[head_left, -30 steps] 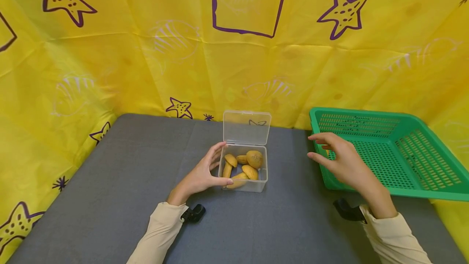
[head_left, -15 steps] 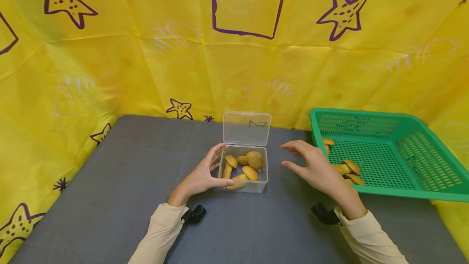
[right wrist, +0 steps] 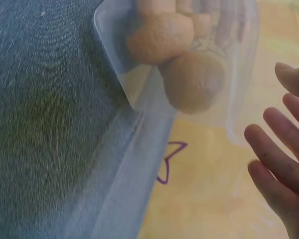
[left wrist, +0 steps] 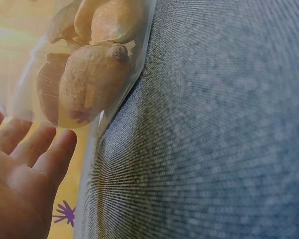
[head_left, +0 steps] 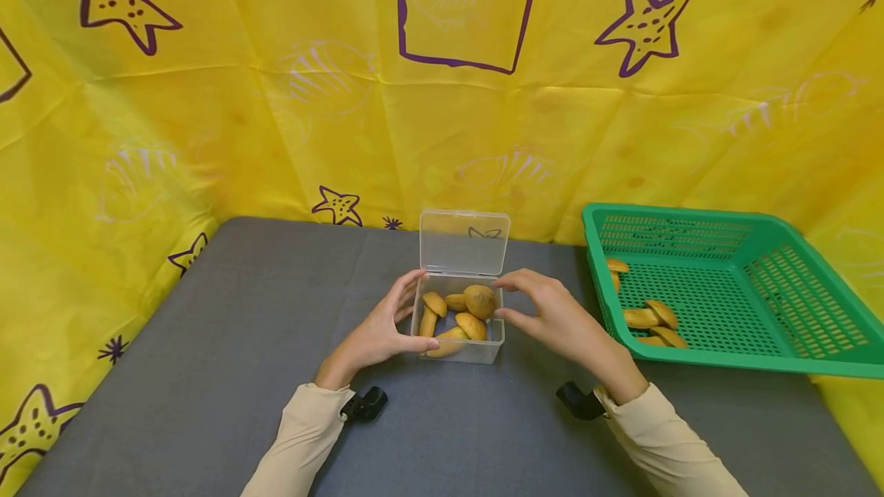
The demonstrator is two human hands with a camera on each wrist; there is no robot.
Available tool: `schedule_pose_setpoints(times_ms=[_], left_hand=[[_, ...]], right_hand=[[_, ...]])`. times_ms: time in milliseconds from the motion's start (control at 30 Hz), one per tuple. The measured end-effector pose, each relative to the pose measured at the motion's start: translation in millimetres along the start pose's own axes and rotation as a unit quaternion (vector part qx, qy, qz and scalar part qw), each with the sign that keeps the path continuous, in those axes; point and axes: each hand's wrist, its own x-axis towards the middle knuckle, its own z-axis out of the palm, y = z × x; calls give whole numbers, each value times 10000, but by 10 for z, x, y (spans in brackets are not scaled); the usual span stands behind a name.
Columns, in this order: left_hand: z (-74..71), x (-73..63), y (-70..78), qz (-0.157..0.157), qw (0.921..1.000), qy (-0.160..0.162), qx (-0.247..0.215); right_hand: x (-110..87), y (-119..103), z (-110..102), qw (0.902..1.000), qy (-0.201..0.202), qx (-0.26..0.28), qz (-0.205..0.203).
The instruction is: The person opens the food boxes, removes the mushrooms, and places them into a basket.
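A clear plastic box (head_left: 479, 352) stands on the table with its hinged lid (head_left: 464, 240) raised. Inside lie three mushrooms: one (head_left: 430, 313) at the left, one (head_left: 479, 301) at the back right, and one (head_left: 471, 325) in front. My left hand (head_left: 376, 334) holds the box's left side, thumb at the front and fingertips toward the back corner. At the right rim, my right hand (head_left: 562, 322) has thumb and fingers spread, holding nothing. The right wrist view shows the right fingers (right wrist: 276, 144) slightly apart from the box wall.
To the right stands a green plastic basket (head_left: 760, 365) with mushrooms (head_left: 649, 317) along its left side. Grey cloth (head_left: 276, 290) covers the table. A yellow patterned curtain (head_left: 442, 136) hangs behind and at the sides.
My right hand has moved left from over the basket's edge to the box's right rim, uncovering the mushrooms in the basket. The left hand and box have stayed in place.
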Motion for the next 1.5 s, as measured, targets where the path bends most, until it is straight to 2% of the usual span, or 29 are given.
schedule_pose_setpoints(times_ms=[467,633,800,967,1233,1500], left_hand=[[-5,-12,2,-43,10000,-22,-14],[1,-10,-4,9,10000,-36,-31],[12,-8,-4,19,10000,-61,-58],[19,-3,5,34,9999,-112,-102],[2,0,0,1,9999,-65,-94],[-16,-4,12,-6,10000,-70,-62]], right_hand=[[163,-37,212,9985,-80,-421,-355],[202,-52,298,9946,-83,-893,-517],[227,-65,357,9888,-133,-1429,-415],[248,-79,381,9856,-135,-1660,-304],[290,-120,421,9853,75,-1676,-307],[336,-110,443,9856,263,-1452,-830]])
